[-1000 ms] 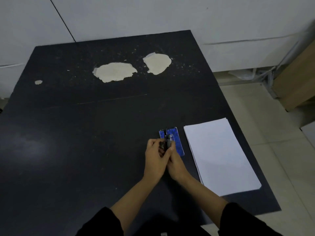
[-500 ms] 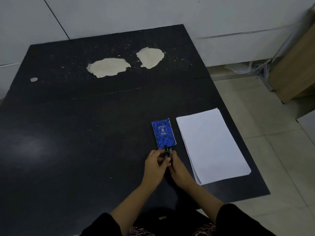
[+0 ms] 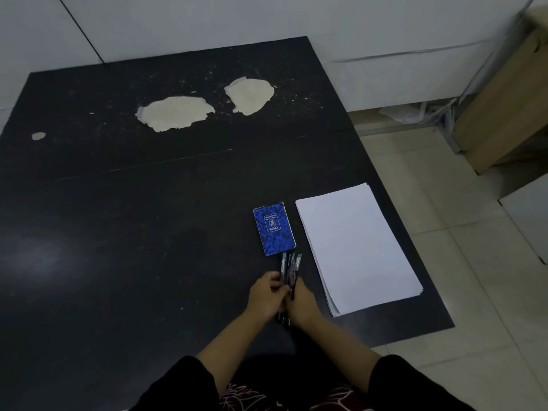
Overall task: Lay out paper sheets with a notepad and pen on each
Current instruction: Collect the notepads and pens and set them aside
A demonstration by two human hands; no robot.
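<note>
Black table [image 3: 118, 232], both hands' fingers [image 3: 274, 281] gripping pens [image 3: 289, 266], tips pointing away toward notepad [image 3: 274, 228]

there is one view only, from a camera worn on the person's head, so no second view shares anything with it. it looks forward and down from above the near edge of the desk [image 3: 124, 232], taking in nearly the whole top. the far edge meets the wall [image 3: 267, 19] at the top of the frame; the right edge and the floor [image 3: 462, 262] beyond it show on the right. the hands sit low and near the lens.
</note>
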